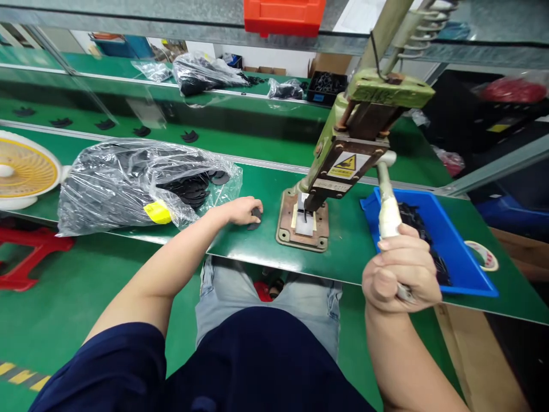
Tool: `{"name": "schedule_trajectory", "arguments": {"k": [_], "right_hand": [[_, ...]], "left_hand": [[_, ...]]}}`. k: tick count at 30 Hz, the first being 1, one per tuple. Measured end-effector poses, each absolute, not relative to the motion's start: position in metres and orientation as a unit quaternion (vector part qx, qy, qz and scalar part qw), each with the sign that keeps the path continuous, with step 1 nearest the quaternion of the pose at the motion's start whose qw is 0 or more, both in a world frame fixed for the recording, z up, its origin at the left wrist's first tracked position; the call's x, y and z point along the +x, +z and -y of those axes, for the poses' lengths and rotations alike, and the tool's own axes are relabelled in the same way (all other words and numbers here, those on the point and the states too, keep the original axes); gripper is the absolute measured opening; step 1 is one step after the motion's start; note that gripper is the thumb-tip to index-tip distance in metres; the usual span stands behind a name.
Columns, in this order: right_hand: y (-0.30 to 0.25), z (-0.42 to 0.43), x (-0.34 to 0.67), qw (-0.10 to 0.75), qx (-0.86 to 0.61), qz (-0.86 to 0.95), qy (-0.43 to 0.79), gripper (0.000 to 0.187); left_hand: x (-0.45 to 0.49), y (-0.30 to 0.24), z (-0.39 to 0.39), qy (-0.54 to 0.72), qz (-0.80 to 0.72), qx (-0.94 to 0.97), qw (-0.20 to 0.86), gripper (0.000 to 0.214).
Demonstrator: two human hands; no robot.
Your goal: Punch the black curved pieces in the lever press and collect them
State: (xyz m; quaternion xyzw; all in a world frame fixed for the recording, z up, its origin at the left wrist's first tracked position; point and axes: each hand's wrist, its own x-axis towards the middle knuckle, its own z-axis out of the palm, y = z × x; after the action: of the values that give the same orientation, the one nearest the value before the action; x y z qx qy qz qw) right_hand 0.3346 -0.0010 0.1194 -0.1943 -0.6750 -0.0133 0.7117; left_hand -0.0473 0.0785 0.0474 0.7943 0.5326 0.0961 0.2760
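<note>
My right hand (401, 272) is wrapped round the pale taped lever (388, 209) of a green hand press (334, 134). Close to the bench's front edge, my left hand (245, 210) has its fingers closed on a small flat black piece (254, 221), partly covered by the fingertips. Right of that hand stands the press base (285, 226), a brownish metal plate with a light block under the ram. To the left lies a clear plastic bag (111, 183) with its mouth towards my left hand, full of curved black pieces (191, 189).
A blue bin (465, 260) holding black parts stands right of the press, beside a tape roll (482, 256). At far left is a fan (28, 170). Black pieces (141, 131) lie spaced along the green surface behind. An orange bin (284, 16) sits on the overhead shelf.
</note>
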Motion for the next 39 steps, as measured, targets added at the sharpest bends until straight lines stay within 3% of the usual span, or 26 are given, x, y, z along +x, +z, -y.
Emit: {"name": "schedule_trajectory", "arguments": {"k": [2,5,10,12,17,20,39], "right_hand": [[0.121,0.003,0.336,0.701,-0.199,0.684,-0.014,0.023],[0.122,0.006,0.336,0.692,-0.205,0.692,-0.015,0.023],[0.124,0.008,0.333,0.689,-0.206,0.694,-0.013,0.022],[0.125,0.008,0.331,0.696,-0.202,0.689,-0.016,0.024],[0.124,0.007,0.327,0.708,-0.203,0.676,-0.02,0.027],[0.123,0.008,0.327,0.708,-0.207,0.675,-0.02,0.027],[0.123,0.013,0.328,0.703,-0.218,0.677,-0.01,0.03]], "left_hand": [[-0.047,0.049,-0.08,0.149,-0.537,0.774,0.303,0.022],[-0.044,0.045,-0.075,0.201,-0.576,0.745,0.272,0.022],[-0.037,0.035,-0.065,0.155,-0.579,0.776,0.198,0.025],[-0.031,0.036,-0.064,0.185,-0.594,0.744,0.244,0.017],[0.011,0.047,-0.068,0.349,-0.56,0.559,0.502,0.02],[0.043,0.05,-0.073,0.38,-0.54,0.498,0.562,0.022],[0.066,0.046,-0.099,0.322,-0.569,0.563,0.505,0.03]]}}
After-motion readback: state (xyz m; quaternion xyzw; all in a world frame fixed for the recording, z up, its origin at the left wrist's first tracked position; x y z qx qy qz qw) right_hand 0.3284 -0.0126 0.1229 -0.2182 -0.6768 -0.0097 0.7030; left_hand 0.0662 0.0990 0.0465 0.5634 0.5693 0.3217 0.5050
